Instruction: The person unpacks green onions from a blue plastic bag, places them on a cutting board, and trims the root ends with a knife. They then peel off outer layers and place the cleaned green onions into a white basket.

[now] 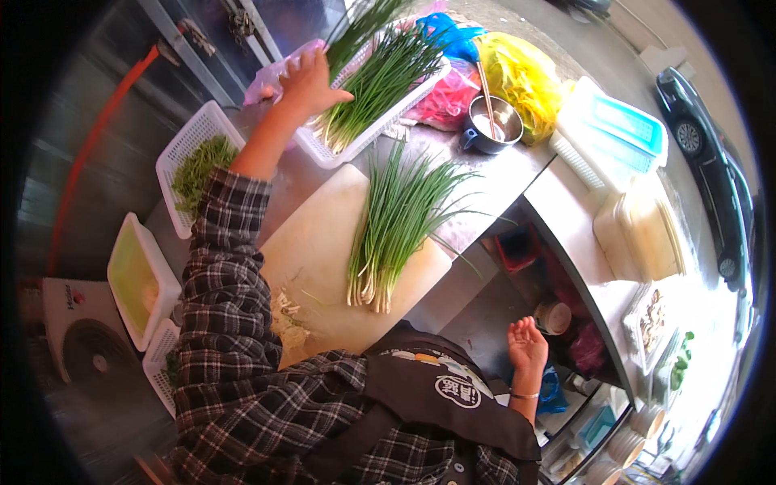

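Observation:
My left hand (308, 85) is over the left side of a white perforated plastic basket (382, 130), its thumb spread from the fingers. Slender scallions (388, 79) with pale root ends fill that basket, and their leaves rise beside my fingertips. A pink plastic bag (257, 82) lies just beyond the hand. Before me, a loose bunch of scallions (394, 230) rests on a pale cutting board (315, 224), leaves pointing away. Chopped pale bits (288, 321) lie at the board's near left. My right hand (527, 345) hangs at my side, palm up, fingers slightly curled, holding nothing.
Left of the board stand a basket of leafy greens (203, 173) and a white tub (142, 282). A metal pot (494, 124) with chopsticks and a yellow bag (521, 79) are at the back. Right of an open shelf space, a counter holds a lidded container (639, 230).

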The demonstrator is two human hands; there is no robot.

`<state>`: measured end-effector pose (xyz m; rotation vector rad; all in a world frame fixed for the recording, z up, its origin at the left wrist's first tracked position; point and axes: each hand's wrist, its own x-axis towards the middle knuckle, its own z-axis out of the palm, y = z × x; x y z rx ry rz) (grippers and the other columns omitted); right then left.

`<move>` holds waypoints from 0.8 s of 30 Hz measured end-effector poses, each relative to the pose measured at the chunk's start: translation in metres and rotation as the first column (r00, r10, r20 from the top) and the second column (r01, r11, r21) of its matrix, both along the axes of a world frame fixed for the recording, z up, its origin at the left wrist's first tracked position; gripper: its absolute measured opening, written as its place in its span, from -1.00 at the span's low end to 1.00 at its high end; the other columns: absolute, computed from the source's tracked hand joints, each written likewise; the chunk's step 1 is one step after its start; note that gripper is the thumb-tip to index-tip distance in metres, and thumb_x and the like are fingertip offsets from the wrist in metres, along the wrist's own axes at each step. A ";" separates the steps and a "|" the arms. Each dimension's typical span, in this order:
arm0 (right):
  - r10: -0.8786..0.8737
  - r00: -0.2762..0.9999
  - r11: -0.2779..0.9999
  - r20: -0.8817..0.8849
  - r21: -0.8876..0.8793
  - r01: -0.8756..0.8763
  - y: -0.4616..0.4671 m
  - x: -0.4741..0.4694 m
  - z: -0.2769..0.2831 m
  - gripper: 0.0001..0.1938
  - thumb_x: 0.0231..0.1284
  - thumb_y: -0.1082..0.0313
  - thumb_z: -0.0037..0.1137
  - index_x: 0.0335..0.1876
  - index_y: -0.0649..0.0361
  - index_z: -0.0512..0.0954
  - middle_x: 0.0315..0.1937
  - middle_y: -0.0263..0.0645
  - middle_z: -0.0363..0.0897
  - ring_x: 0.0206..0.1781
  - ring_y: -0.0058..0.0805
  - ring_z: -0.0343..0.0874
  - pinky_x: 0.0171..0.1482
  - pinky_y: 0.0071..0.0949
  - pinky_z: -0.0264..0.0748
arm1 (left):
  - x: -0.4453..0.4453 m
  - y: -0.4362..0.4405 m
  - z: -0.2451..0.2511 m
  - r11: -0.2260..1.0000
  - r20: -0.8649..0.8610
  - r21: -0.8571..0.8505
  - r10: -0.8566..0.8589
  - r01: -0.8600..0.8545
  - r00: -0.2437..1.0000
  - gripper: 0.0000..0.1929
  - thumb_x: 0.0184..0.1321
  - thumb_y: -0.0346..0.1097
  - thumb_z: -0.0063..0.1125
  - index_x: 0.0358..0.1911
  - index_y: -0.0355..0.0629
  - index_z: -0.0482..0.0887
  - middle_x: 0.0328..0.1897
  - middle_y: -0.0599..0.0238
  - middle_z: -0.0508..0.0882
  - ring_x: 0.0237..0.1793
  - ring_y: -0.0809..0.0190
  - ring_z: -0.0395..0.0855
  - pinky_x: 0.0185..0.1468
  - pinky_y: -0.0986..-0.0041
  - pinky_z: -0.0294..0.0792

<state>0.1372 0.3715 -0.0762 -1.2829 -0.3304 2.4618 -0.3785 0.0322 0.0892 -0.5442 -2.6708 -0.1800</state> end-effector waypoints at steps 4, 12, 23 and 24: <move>0.229 0.973 0.971 0.029 -0.082 -0.226 -0.027 -0.059 0.011 -0.83 0.27 0.40 -0.02 -0.10 0.22 0.53 -0.32 -0.20 0.64 -0.25 -0.33 0.62 0.07 -0.24 0.47 | 0.073 0.012 -0.064 0.885 0.291 0.400 -0.368 0.237 0.883 -0.19 -0.06 -0.16 0.37 0.24 -0.42 0.26 0.15 -0.25 0.46 0.19 -0.14 0.43 0.27 0.23 0.27; 0.828 0.558 0.540 -0.047 -0.198 -0.818 -0.048 -0.184 -0.011 -0.71 0.29 0.32 -0.09 0.03 0.32 0.38 0.03 0.05 0.42 0.06 -0.13 0.44 0.11 -0.12 0.43 | 0.214 -0.018 -0.168 0.892 0.821 0.270 -0.016 -0.363 0.571 -0.31 -0.15 -0.01 0.43 -0.11 -0.46 0.42 -0.02 -0.28 0.52 0.03 -0.17 0.51 0.06 0.13 0.36; 0.990 0.131 0.133 0.059 -0.037 -0.990 -0.087 -0.300 -0.042 -0.67 0.19 0.36 0.01 0.00 0.38 0.34 0.05 0.19 0.35 0.09 0.07 0.39 0.12 -0.03 0.40 | 0.256 0.051 -0.181 0.445 0.912 0.381 -0.322 -0.810 0.253 -0.51 -0.29 -0.45 0.48 -0.16 -0.39 0.63 -0.25 0.10 0.71 -0.29 0.19 0.68 -0.14 0.42 0.49; 0.990 0.122 0.123 0.073 -0.007 -0.992 -0.092 -0.298 -0.045 -0.67 0.18 0.36 0.02 0.01 0.38 0.35 0.05 0.15 0.37 0.10 0.04 0.39 0.12 -0.04 0.39 | 0.257 0.053 -0.175 0.408 0.912 0.359 -0.345 -0.840 0.222 -0.52 -0.29 -0.48 0.47 -0.16 -0.39 0.64 -0.28 0.12 0.71 -0.32 0.19 0.68 -0.16 0.41 0.49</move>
